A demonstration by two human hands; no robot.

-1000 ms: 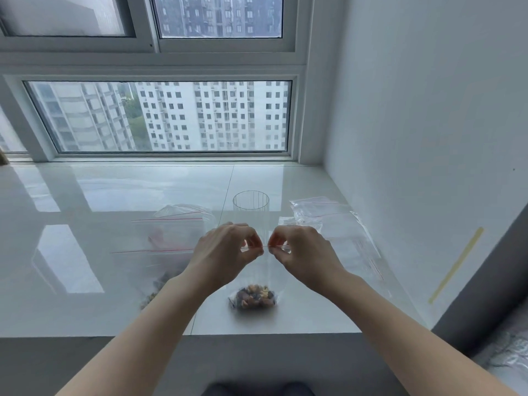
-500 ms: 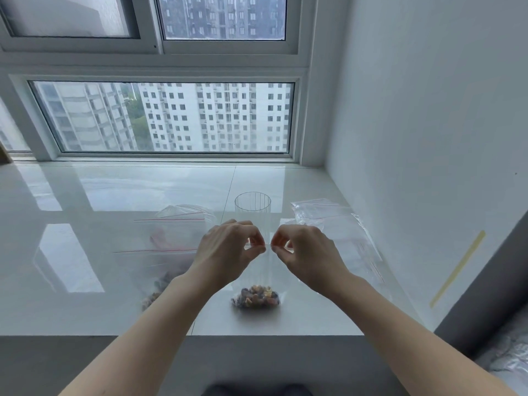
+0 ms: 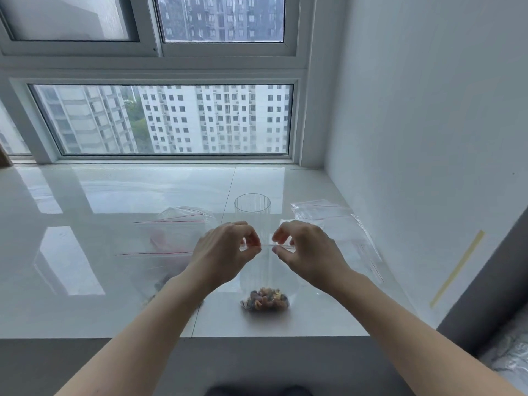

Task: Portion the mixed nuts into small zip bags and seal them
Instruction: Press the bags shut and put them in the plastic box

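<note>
A small clear zip bag [image 3: 267, 270] stands upright on the white sill near its front edge, with a portion of mixed nuts [image 3: 265, 300] at its bottom. My left hand [image 3: 225, 252] pinches the bag's red zip strip at its left part. My right hand [image 3: 307, 250] pinches the same strip at its right part. A short stretch of the strip shows between the two hands. A large clear zip bag [image 3: 168, 247] with red lines lies left of my left hand, a few nuts showing at its lower end.
A clear ribbed cup [image 3: 252, 208] stands just behind the hands. Several empty zip bags [image 3: 340, 224] lie at the right beside the white wall. The glossy sill [image 3: 85, 281] ends at a front edge just below the nuts. A window runs along the back.
My hands have drawn slightly apart along the zip strip, showing more of it between them. The bag stays upright in place.
</note>
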